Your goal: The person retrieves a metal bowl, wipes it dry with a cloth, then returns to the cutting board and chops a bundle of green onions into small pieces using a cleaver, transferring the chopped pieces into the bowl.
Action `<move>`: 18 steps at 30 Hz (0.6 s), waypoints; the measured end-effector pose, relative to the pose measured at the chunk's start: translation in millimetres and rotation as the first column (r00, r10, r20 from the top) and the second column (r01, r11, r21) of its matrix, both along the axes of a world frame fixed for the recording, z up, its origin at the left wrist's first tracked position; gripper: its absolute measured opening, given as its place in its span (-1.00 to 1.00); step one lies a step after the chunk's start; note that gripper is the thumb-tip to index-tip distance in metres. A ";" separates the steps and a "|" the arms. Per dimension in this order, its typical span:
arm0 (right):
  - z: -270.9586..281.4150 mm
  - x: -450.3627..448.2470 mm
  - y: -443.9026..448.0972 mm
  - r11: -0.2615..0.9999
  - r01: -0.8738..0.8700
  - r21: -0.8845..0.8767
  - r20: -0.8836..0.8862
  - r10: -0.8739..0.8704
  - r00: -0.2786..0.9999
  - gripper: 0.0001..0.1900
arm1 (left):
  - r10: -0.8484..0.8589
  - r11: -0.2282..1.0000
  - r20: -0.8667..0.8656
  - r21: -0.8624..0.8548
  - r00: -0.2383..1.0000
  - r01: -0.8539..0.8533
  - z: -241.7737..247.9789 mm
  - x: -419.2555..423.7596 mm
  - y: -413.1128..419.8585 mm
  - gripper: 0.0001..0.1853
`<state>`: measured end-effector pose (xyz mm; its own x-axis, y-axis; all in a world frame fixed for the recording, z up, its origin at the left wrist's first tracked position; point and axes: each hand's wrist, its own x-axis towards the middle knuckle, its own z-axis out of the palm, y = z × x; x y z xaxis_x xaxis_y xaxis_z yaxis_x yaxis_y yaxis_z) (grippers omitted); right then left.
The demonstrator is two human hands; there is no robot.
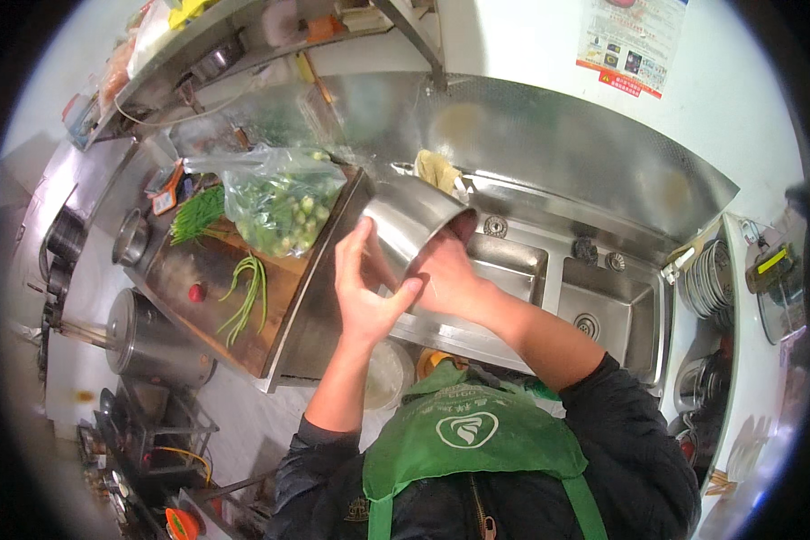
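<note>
A stainless steel pot point(405, 216) is tilted on its side above the left part of a double sink, its mouth towards the lower right. My left hand point(371, 283) holds its outside, thumb near the rim and fingers along the wall. My right hand point(449, 270) reaches into the mouth; its fingers are hidden inside, so I cannot tell whether they hold anything. Behind the pot, a yellowish cloth point(437, 170) lies by the faucet area. To the left, a wooden board point(202, 280) bears long green beans point(248, 297), a small red item point(197, 292) and a clear bag of green vegetables point(283, 209).
The right sink basin point(607, 310) has a drain strainer. Stacked plates point(705, 280) stand on a shelf at the right. A large lidded steel pot point(148, 337) and a metal bowl point(131, 237) are beside the board. A metal shelf point(256, 57) overhangs the upper left.
</note>
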<state>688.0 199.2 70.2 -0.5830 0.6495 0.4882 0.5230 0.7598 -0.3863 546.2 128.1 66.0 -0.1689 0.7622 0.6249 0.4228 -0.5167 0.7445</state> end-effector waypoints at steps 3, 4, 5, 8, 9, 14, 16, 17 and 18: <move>-6.0 5.0 -0.5 0.856 -0.218 -0.469 -0.102 0.193 0.976 -0.62 | -0.046 0.999 0.004 -0.012 0.999 0.046 -12.1 -2.0 2.4 0.02; -5.4 3.3 -0.7 0.665 -0.298 -0.685 -0.274 0.143 0.951 -0.65 | -0.061 0.997 0.092 -0.038 0.994 0.064 -15.9 -0.6 2.3 0.02; -3.2 4.3 -0.8 0.425 -0.421 -0.802 -0.451 0.032 0.892 -0.68 | -0.077 0.995 0.202 -0.045 0.976 0.088 -19.1 0.6 1.7 0.03; 7.7 7.6 -3.2 0.195 -0.771 -0.606 -0.795 -0.110 0.597 -0.70 | -0.214 0.974 0.470 0.042 0.856 0.221 -22.6 4.7 6.1 0.24; 13.3 10.7 -1.8 0.038 -0.850 -0.525 -0.844 -0.153 0.514 -0.69 | -0.232 0.969 0.512 0.043 0.827 0.245 -20.1 0.7 7.3 0.30; 43.7 72.5 8.1 0.184 -0.732 -0.656 -0.488 0.637 0.597 -0.71 | -0.187 0.975 0.751 0.061 0.634 0.215 3.7 -38.4 5.3 0.15; 50.7 91.4 6.9 0.120 -0.721 -0.682 -0.595 0.483 0.643 -0.73 | -0.160 0.980 0.783 0.054 0.601 0.191 8.8 -44.5 -0.9 0.06; 54.7 96.2 5.3 0.123 -0.773 -0.622 -0.673 0.419 0.609 -0.74 | -0.173 0.977 0.805 0.068 0.568 0.202 9.6 -44.3 -4.4 0.05; 55.8 94.9 1.0 0.062 -0.882 -0.467 -0.825 0.329 0.460 -0.75 | -0.130 0.984 0.813 0.033 0.568 0.177 10.2 -42.7 -5.8 0.07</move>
<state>782.9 200.2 126.1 -0.8910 0.3089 0.3328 -0.3898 -0.1445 -0.9095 503.5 122.3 76.2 -0.4633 0.8498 0.2513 -0.4500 -0.4700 0.7594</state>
